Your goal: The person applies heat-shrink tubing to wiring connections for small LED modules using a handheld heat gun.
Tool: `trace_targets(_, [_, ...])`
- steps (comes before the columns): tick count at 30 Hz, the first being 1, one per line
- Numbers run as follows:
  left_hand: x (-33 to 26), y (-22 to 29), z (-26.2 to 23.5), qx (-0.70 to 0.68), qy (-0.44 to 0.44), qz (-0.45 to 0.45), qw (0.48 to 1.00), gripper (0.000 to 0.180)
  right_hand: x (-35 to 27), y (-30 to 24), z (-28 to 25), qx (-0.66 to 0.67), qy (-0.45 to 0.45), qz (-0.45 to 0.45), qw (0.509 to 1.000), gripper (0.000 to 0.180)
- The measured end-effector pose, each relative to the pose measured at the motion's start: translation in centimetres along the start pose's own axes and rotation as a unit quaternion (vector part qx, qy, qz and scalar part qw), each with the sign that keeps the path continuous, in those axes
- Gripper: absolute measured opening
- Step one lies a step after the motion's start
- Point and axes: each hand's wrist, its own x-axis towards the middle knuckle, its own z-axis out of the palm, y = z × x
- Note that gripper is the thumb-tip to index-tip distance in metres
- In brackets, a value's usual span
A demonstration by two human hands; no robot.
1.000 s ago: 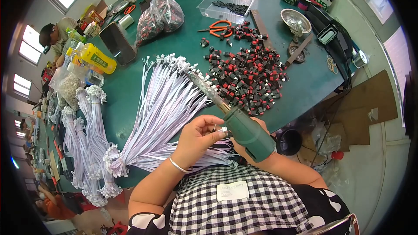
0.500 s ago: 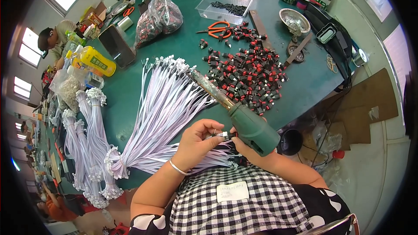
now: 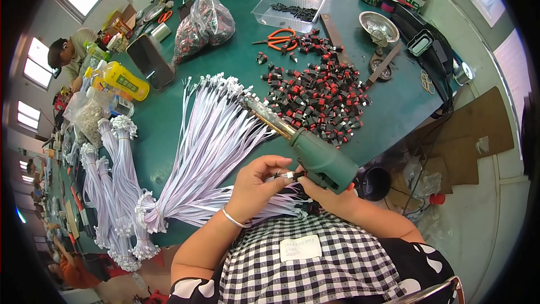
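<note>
White and small, the plug [image 3: 290, 175] is pinched in the left hand [image 3: 254, 184] at the near side of the worktop [image 3: 388, 121], just left of the right hand [image 3: 326, 197], whose grip I cannot tell behind the green tool [image 3: 323, 160].

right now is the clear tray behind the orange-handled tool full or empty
Neither: the clear tray is partly filled. Small black pieces lie in a low heap, bare base showing around them.
</note>
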Motion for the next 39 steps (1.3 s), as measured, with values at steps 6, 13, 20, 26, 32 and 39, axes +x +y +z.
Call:
trace_targets(6, [-0.1,0.7,-0.1,-0.041,-0.014,-0.054,0.998,0.027,-0.3,0.1,-0.7,0.103,-0.028,0.018,0.994,0.036])
trace_targets(13, [0.3,-0.2,-0.6,-0.146,-0.052,-0.076,0.985,0.022,-0.7,0.2,-1.0,-0.118,-0.049,-0.115,0.985,0.038])
trace_targets(20, [-0.3,-0.6,-0.9,-0.010,-0.087,-0.038,0.995,0.019,0.0,-1.6,-0.9,0.094,0.039,0.112,0.988,0.017])
trace_targets(26, [-0.4,1.0,-0.1,0.078,-0.040,-0.051,0.995,0.018,0.1,-2.2,-1.3,0.094,0.020,0.160,0.982,0.016])
trace_targets(32, [0.4,1.2,0.6,0.324,-0.060,0.255,0.909,0.010,0.4,-1.3,-1.0,0.111,0.068,0.117,0.985,0.012])
trace_targets(39, [0.6,1.2,0.6,0.146,-0.086,-0.015,0.985,0.010,0.4,-1.3,-1.2,0.067,0.058,0.081,0.993,0.013])
